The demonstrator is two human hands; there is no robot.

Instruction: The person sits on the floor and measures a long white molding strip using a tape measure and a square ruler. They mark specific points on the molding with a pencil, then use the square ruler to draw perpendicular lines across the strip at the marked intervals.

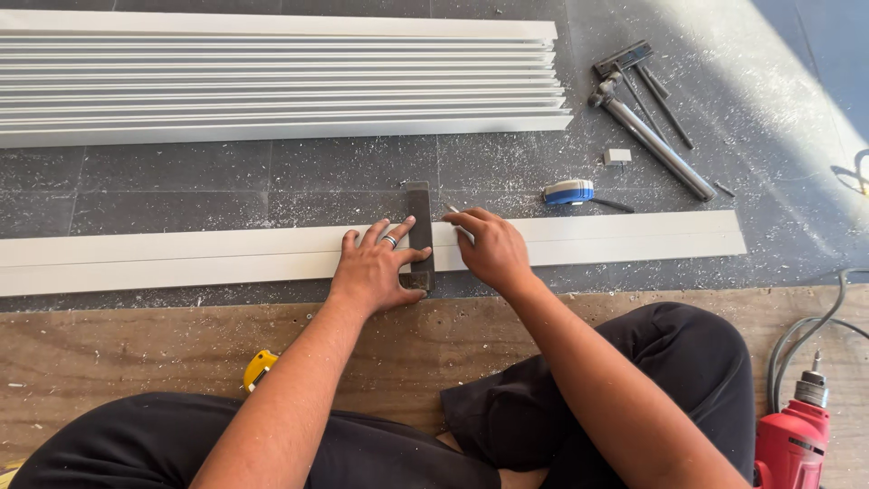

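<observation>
A long white aluminium profile lies flat across the grey floor in front of me. A dark square stands across it. My left hand presses the square down on the profile, fingers spread, a ring on one finger. My right hand sits just right of the square, pinching a thin pencil-like marker whose tip touches the profile beside the square's edge.
A stack of long white profiles lies at the back left. A blue tape measure, a metal caulking gun and a small white block lie at the back right. A red drill and grey cable sit right; a yellow tool lies on the wooden board.
</observation>
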